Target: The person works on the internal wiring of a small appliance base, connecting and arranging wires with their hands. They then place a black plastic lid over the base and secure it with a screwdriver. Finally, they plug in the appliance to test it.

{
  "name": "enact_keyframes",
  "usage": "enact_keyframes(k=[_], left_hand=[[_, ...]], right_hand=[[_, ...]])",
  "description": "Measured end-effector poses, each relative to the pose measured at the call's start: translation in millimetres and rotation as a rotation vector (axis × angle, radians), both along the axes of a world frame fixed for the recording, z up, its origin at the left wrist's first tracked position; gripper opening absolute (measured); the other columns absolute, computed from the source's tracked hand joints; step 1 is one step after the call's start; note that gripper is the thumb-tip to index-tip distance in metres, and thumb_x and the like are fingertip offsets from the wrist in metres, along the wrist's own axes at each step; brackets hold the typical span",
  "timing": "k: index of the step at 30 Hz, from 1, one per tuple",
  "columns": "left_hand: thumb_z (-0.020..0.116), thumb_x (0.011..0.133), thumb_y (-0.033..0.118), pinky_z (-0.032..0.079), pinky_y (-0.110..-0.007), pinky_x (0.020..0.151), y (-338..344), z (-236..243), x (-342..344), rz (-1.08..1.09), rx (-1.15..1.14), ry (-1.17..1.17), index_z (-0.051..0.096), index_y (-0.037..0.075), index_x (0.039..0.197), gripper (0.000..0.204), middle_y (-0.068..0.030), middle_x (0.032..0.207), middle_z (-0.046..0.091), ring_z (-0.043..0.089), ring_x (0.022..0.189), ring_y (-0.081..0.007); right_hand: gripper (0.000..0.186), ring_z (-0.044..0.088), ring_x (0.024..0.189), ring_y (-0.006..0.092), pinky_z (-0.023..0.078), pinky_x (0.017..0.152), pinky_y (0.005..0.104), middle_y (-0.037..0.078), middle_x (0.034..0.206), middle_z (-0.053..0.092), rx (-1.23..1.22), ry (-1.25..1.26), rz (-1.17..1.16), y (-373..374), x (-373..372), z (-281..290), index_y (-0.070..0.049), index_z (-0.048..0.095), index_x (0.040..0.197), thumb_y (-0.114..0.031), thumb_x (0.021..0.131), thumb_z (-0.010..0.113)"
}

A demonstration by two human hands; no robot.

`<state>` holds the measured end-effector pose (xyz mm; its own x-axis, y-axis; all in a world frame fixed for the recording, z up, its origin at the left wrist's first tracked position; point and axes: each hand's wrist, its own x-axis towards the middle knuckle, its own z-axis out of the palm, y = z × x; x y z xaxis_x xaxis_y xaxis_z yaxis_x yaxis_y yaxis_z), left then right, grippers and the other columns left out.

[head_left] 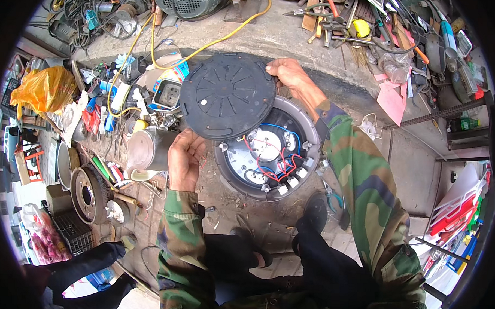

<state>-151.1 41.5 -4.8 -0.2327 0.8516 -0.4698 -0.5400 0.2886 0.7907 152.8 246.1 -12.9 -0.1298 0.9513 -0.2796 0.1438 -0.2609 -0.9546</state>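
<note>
My right hand [293, 79] grips the right rim of a round black plastic cover [227, 92] with raised ribs radiating from its middle. My left hand [185, 159] has its fingers curled at the cover's lower left rim. Tilted, the cover hangs above and partly over a round grey appliance housing [308, 122] standing on the ground in front of me. Inside the housing a silvery metal plate [238, 164] shows, with red wires [283, 167], blue wires and white connectors [293, 182] near its front edge. The cover hides the housing's far left part.
Pliers [333, 198] with blue handles lie right of the housing. A grey cylindrical container [144, 150] stands left of my left hand, near a wheel [89, 194]. Tools and scrap crowd the concrete ledge [292, 36], crossed by a yellow cable [222, 42]. Another person's legs [90, 269] show lower left.
</note>
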Motion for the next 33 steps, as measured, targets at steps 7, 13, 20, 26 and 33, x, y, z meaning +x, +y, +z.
enact_keyframes(k=[7,13,20,26,33], left_hand=[[0.068,0.108,0.022,0.061,-0.030,0.075,-7,-6,-7,0.018,0.042,-0.007,0.065,0.011,0.111,0.012,-0.0023,0.093,0.074,0.074,0.080,-0.0153],[0.069,0.109,0.017,0.062,-0.031,0.071,-37,2,16,0.015,0.011,0.058,0.062,0.012,0.102,0.011,-0.0035,0.086,0.074,0.076,0.077,-0.0173],[0.072,0.107,0.018,0.064,-0.033,0.072,-71,13,43,-0.003,-0.092,0.047,0.062,0.012,0.094,0.018,-0.0082,0.090,0.077,0.079,0.081,-0.0212],[0.073,0.107,0.019,0.066,-0.034,0.073,-78,12,45,-0.031,-0.099,0.054,0.063,0.011,0.093,0.019,-0.0104,0.094,0.078,0.079,0.082,-0.0223],[0.071,0.108,0.019,0.067,-0.034,0.072,-87,16,47,-0.069,-0.140,0.046,0.064,0.010,0.094,0.018,-0.0121,0.096,0.079,0.079,0.080,-0.0226]], right_hand=[[0.028,0.060,0.077,0.0167,0.049,0.066,0.0360,0.007,0.095,0.071,-0.006,-0.029,0.015,-1,-13,7,0.004,0.076,0.123,-0.012,0.100,0.071],[0.030,0.068,0.094,0.0193,0.055,0.081,0.0369,0.011,0.108,0.077,0.033,-0.090,0.070,1,-23,7,0.003,0.077,0.127,-0.012,0.100,0.071],[0.032,0.070,0.103,0.0210,0.057,0.090,0.0383,0.014,0.113,0.078,0.126,-0.204,0.178,5,-28,6,0.004,0.076,0.128,-0.013,0.101,0.072],[0.032,0.074,0.101,0.0240,0.057,0.093,0.0396,0.015,0.113,0.081,0.100,-0.217,0.085,-10,0,15,0.001,0.079,0.124,-0.015,0.097,0.074],[0.035,0.074,0.095,0.0206,0.059,0.088,0.0371,0.016,0.112,0.080,0.198,-0.247,0.040,-75,49,31,0.003,0.075,0.129,-0.018,0.100,0.073]])
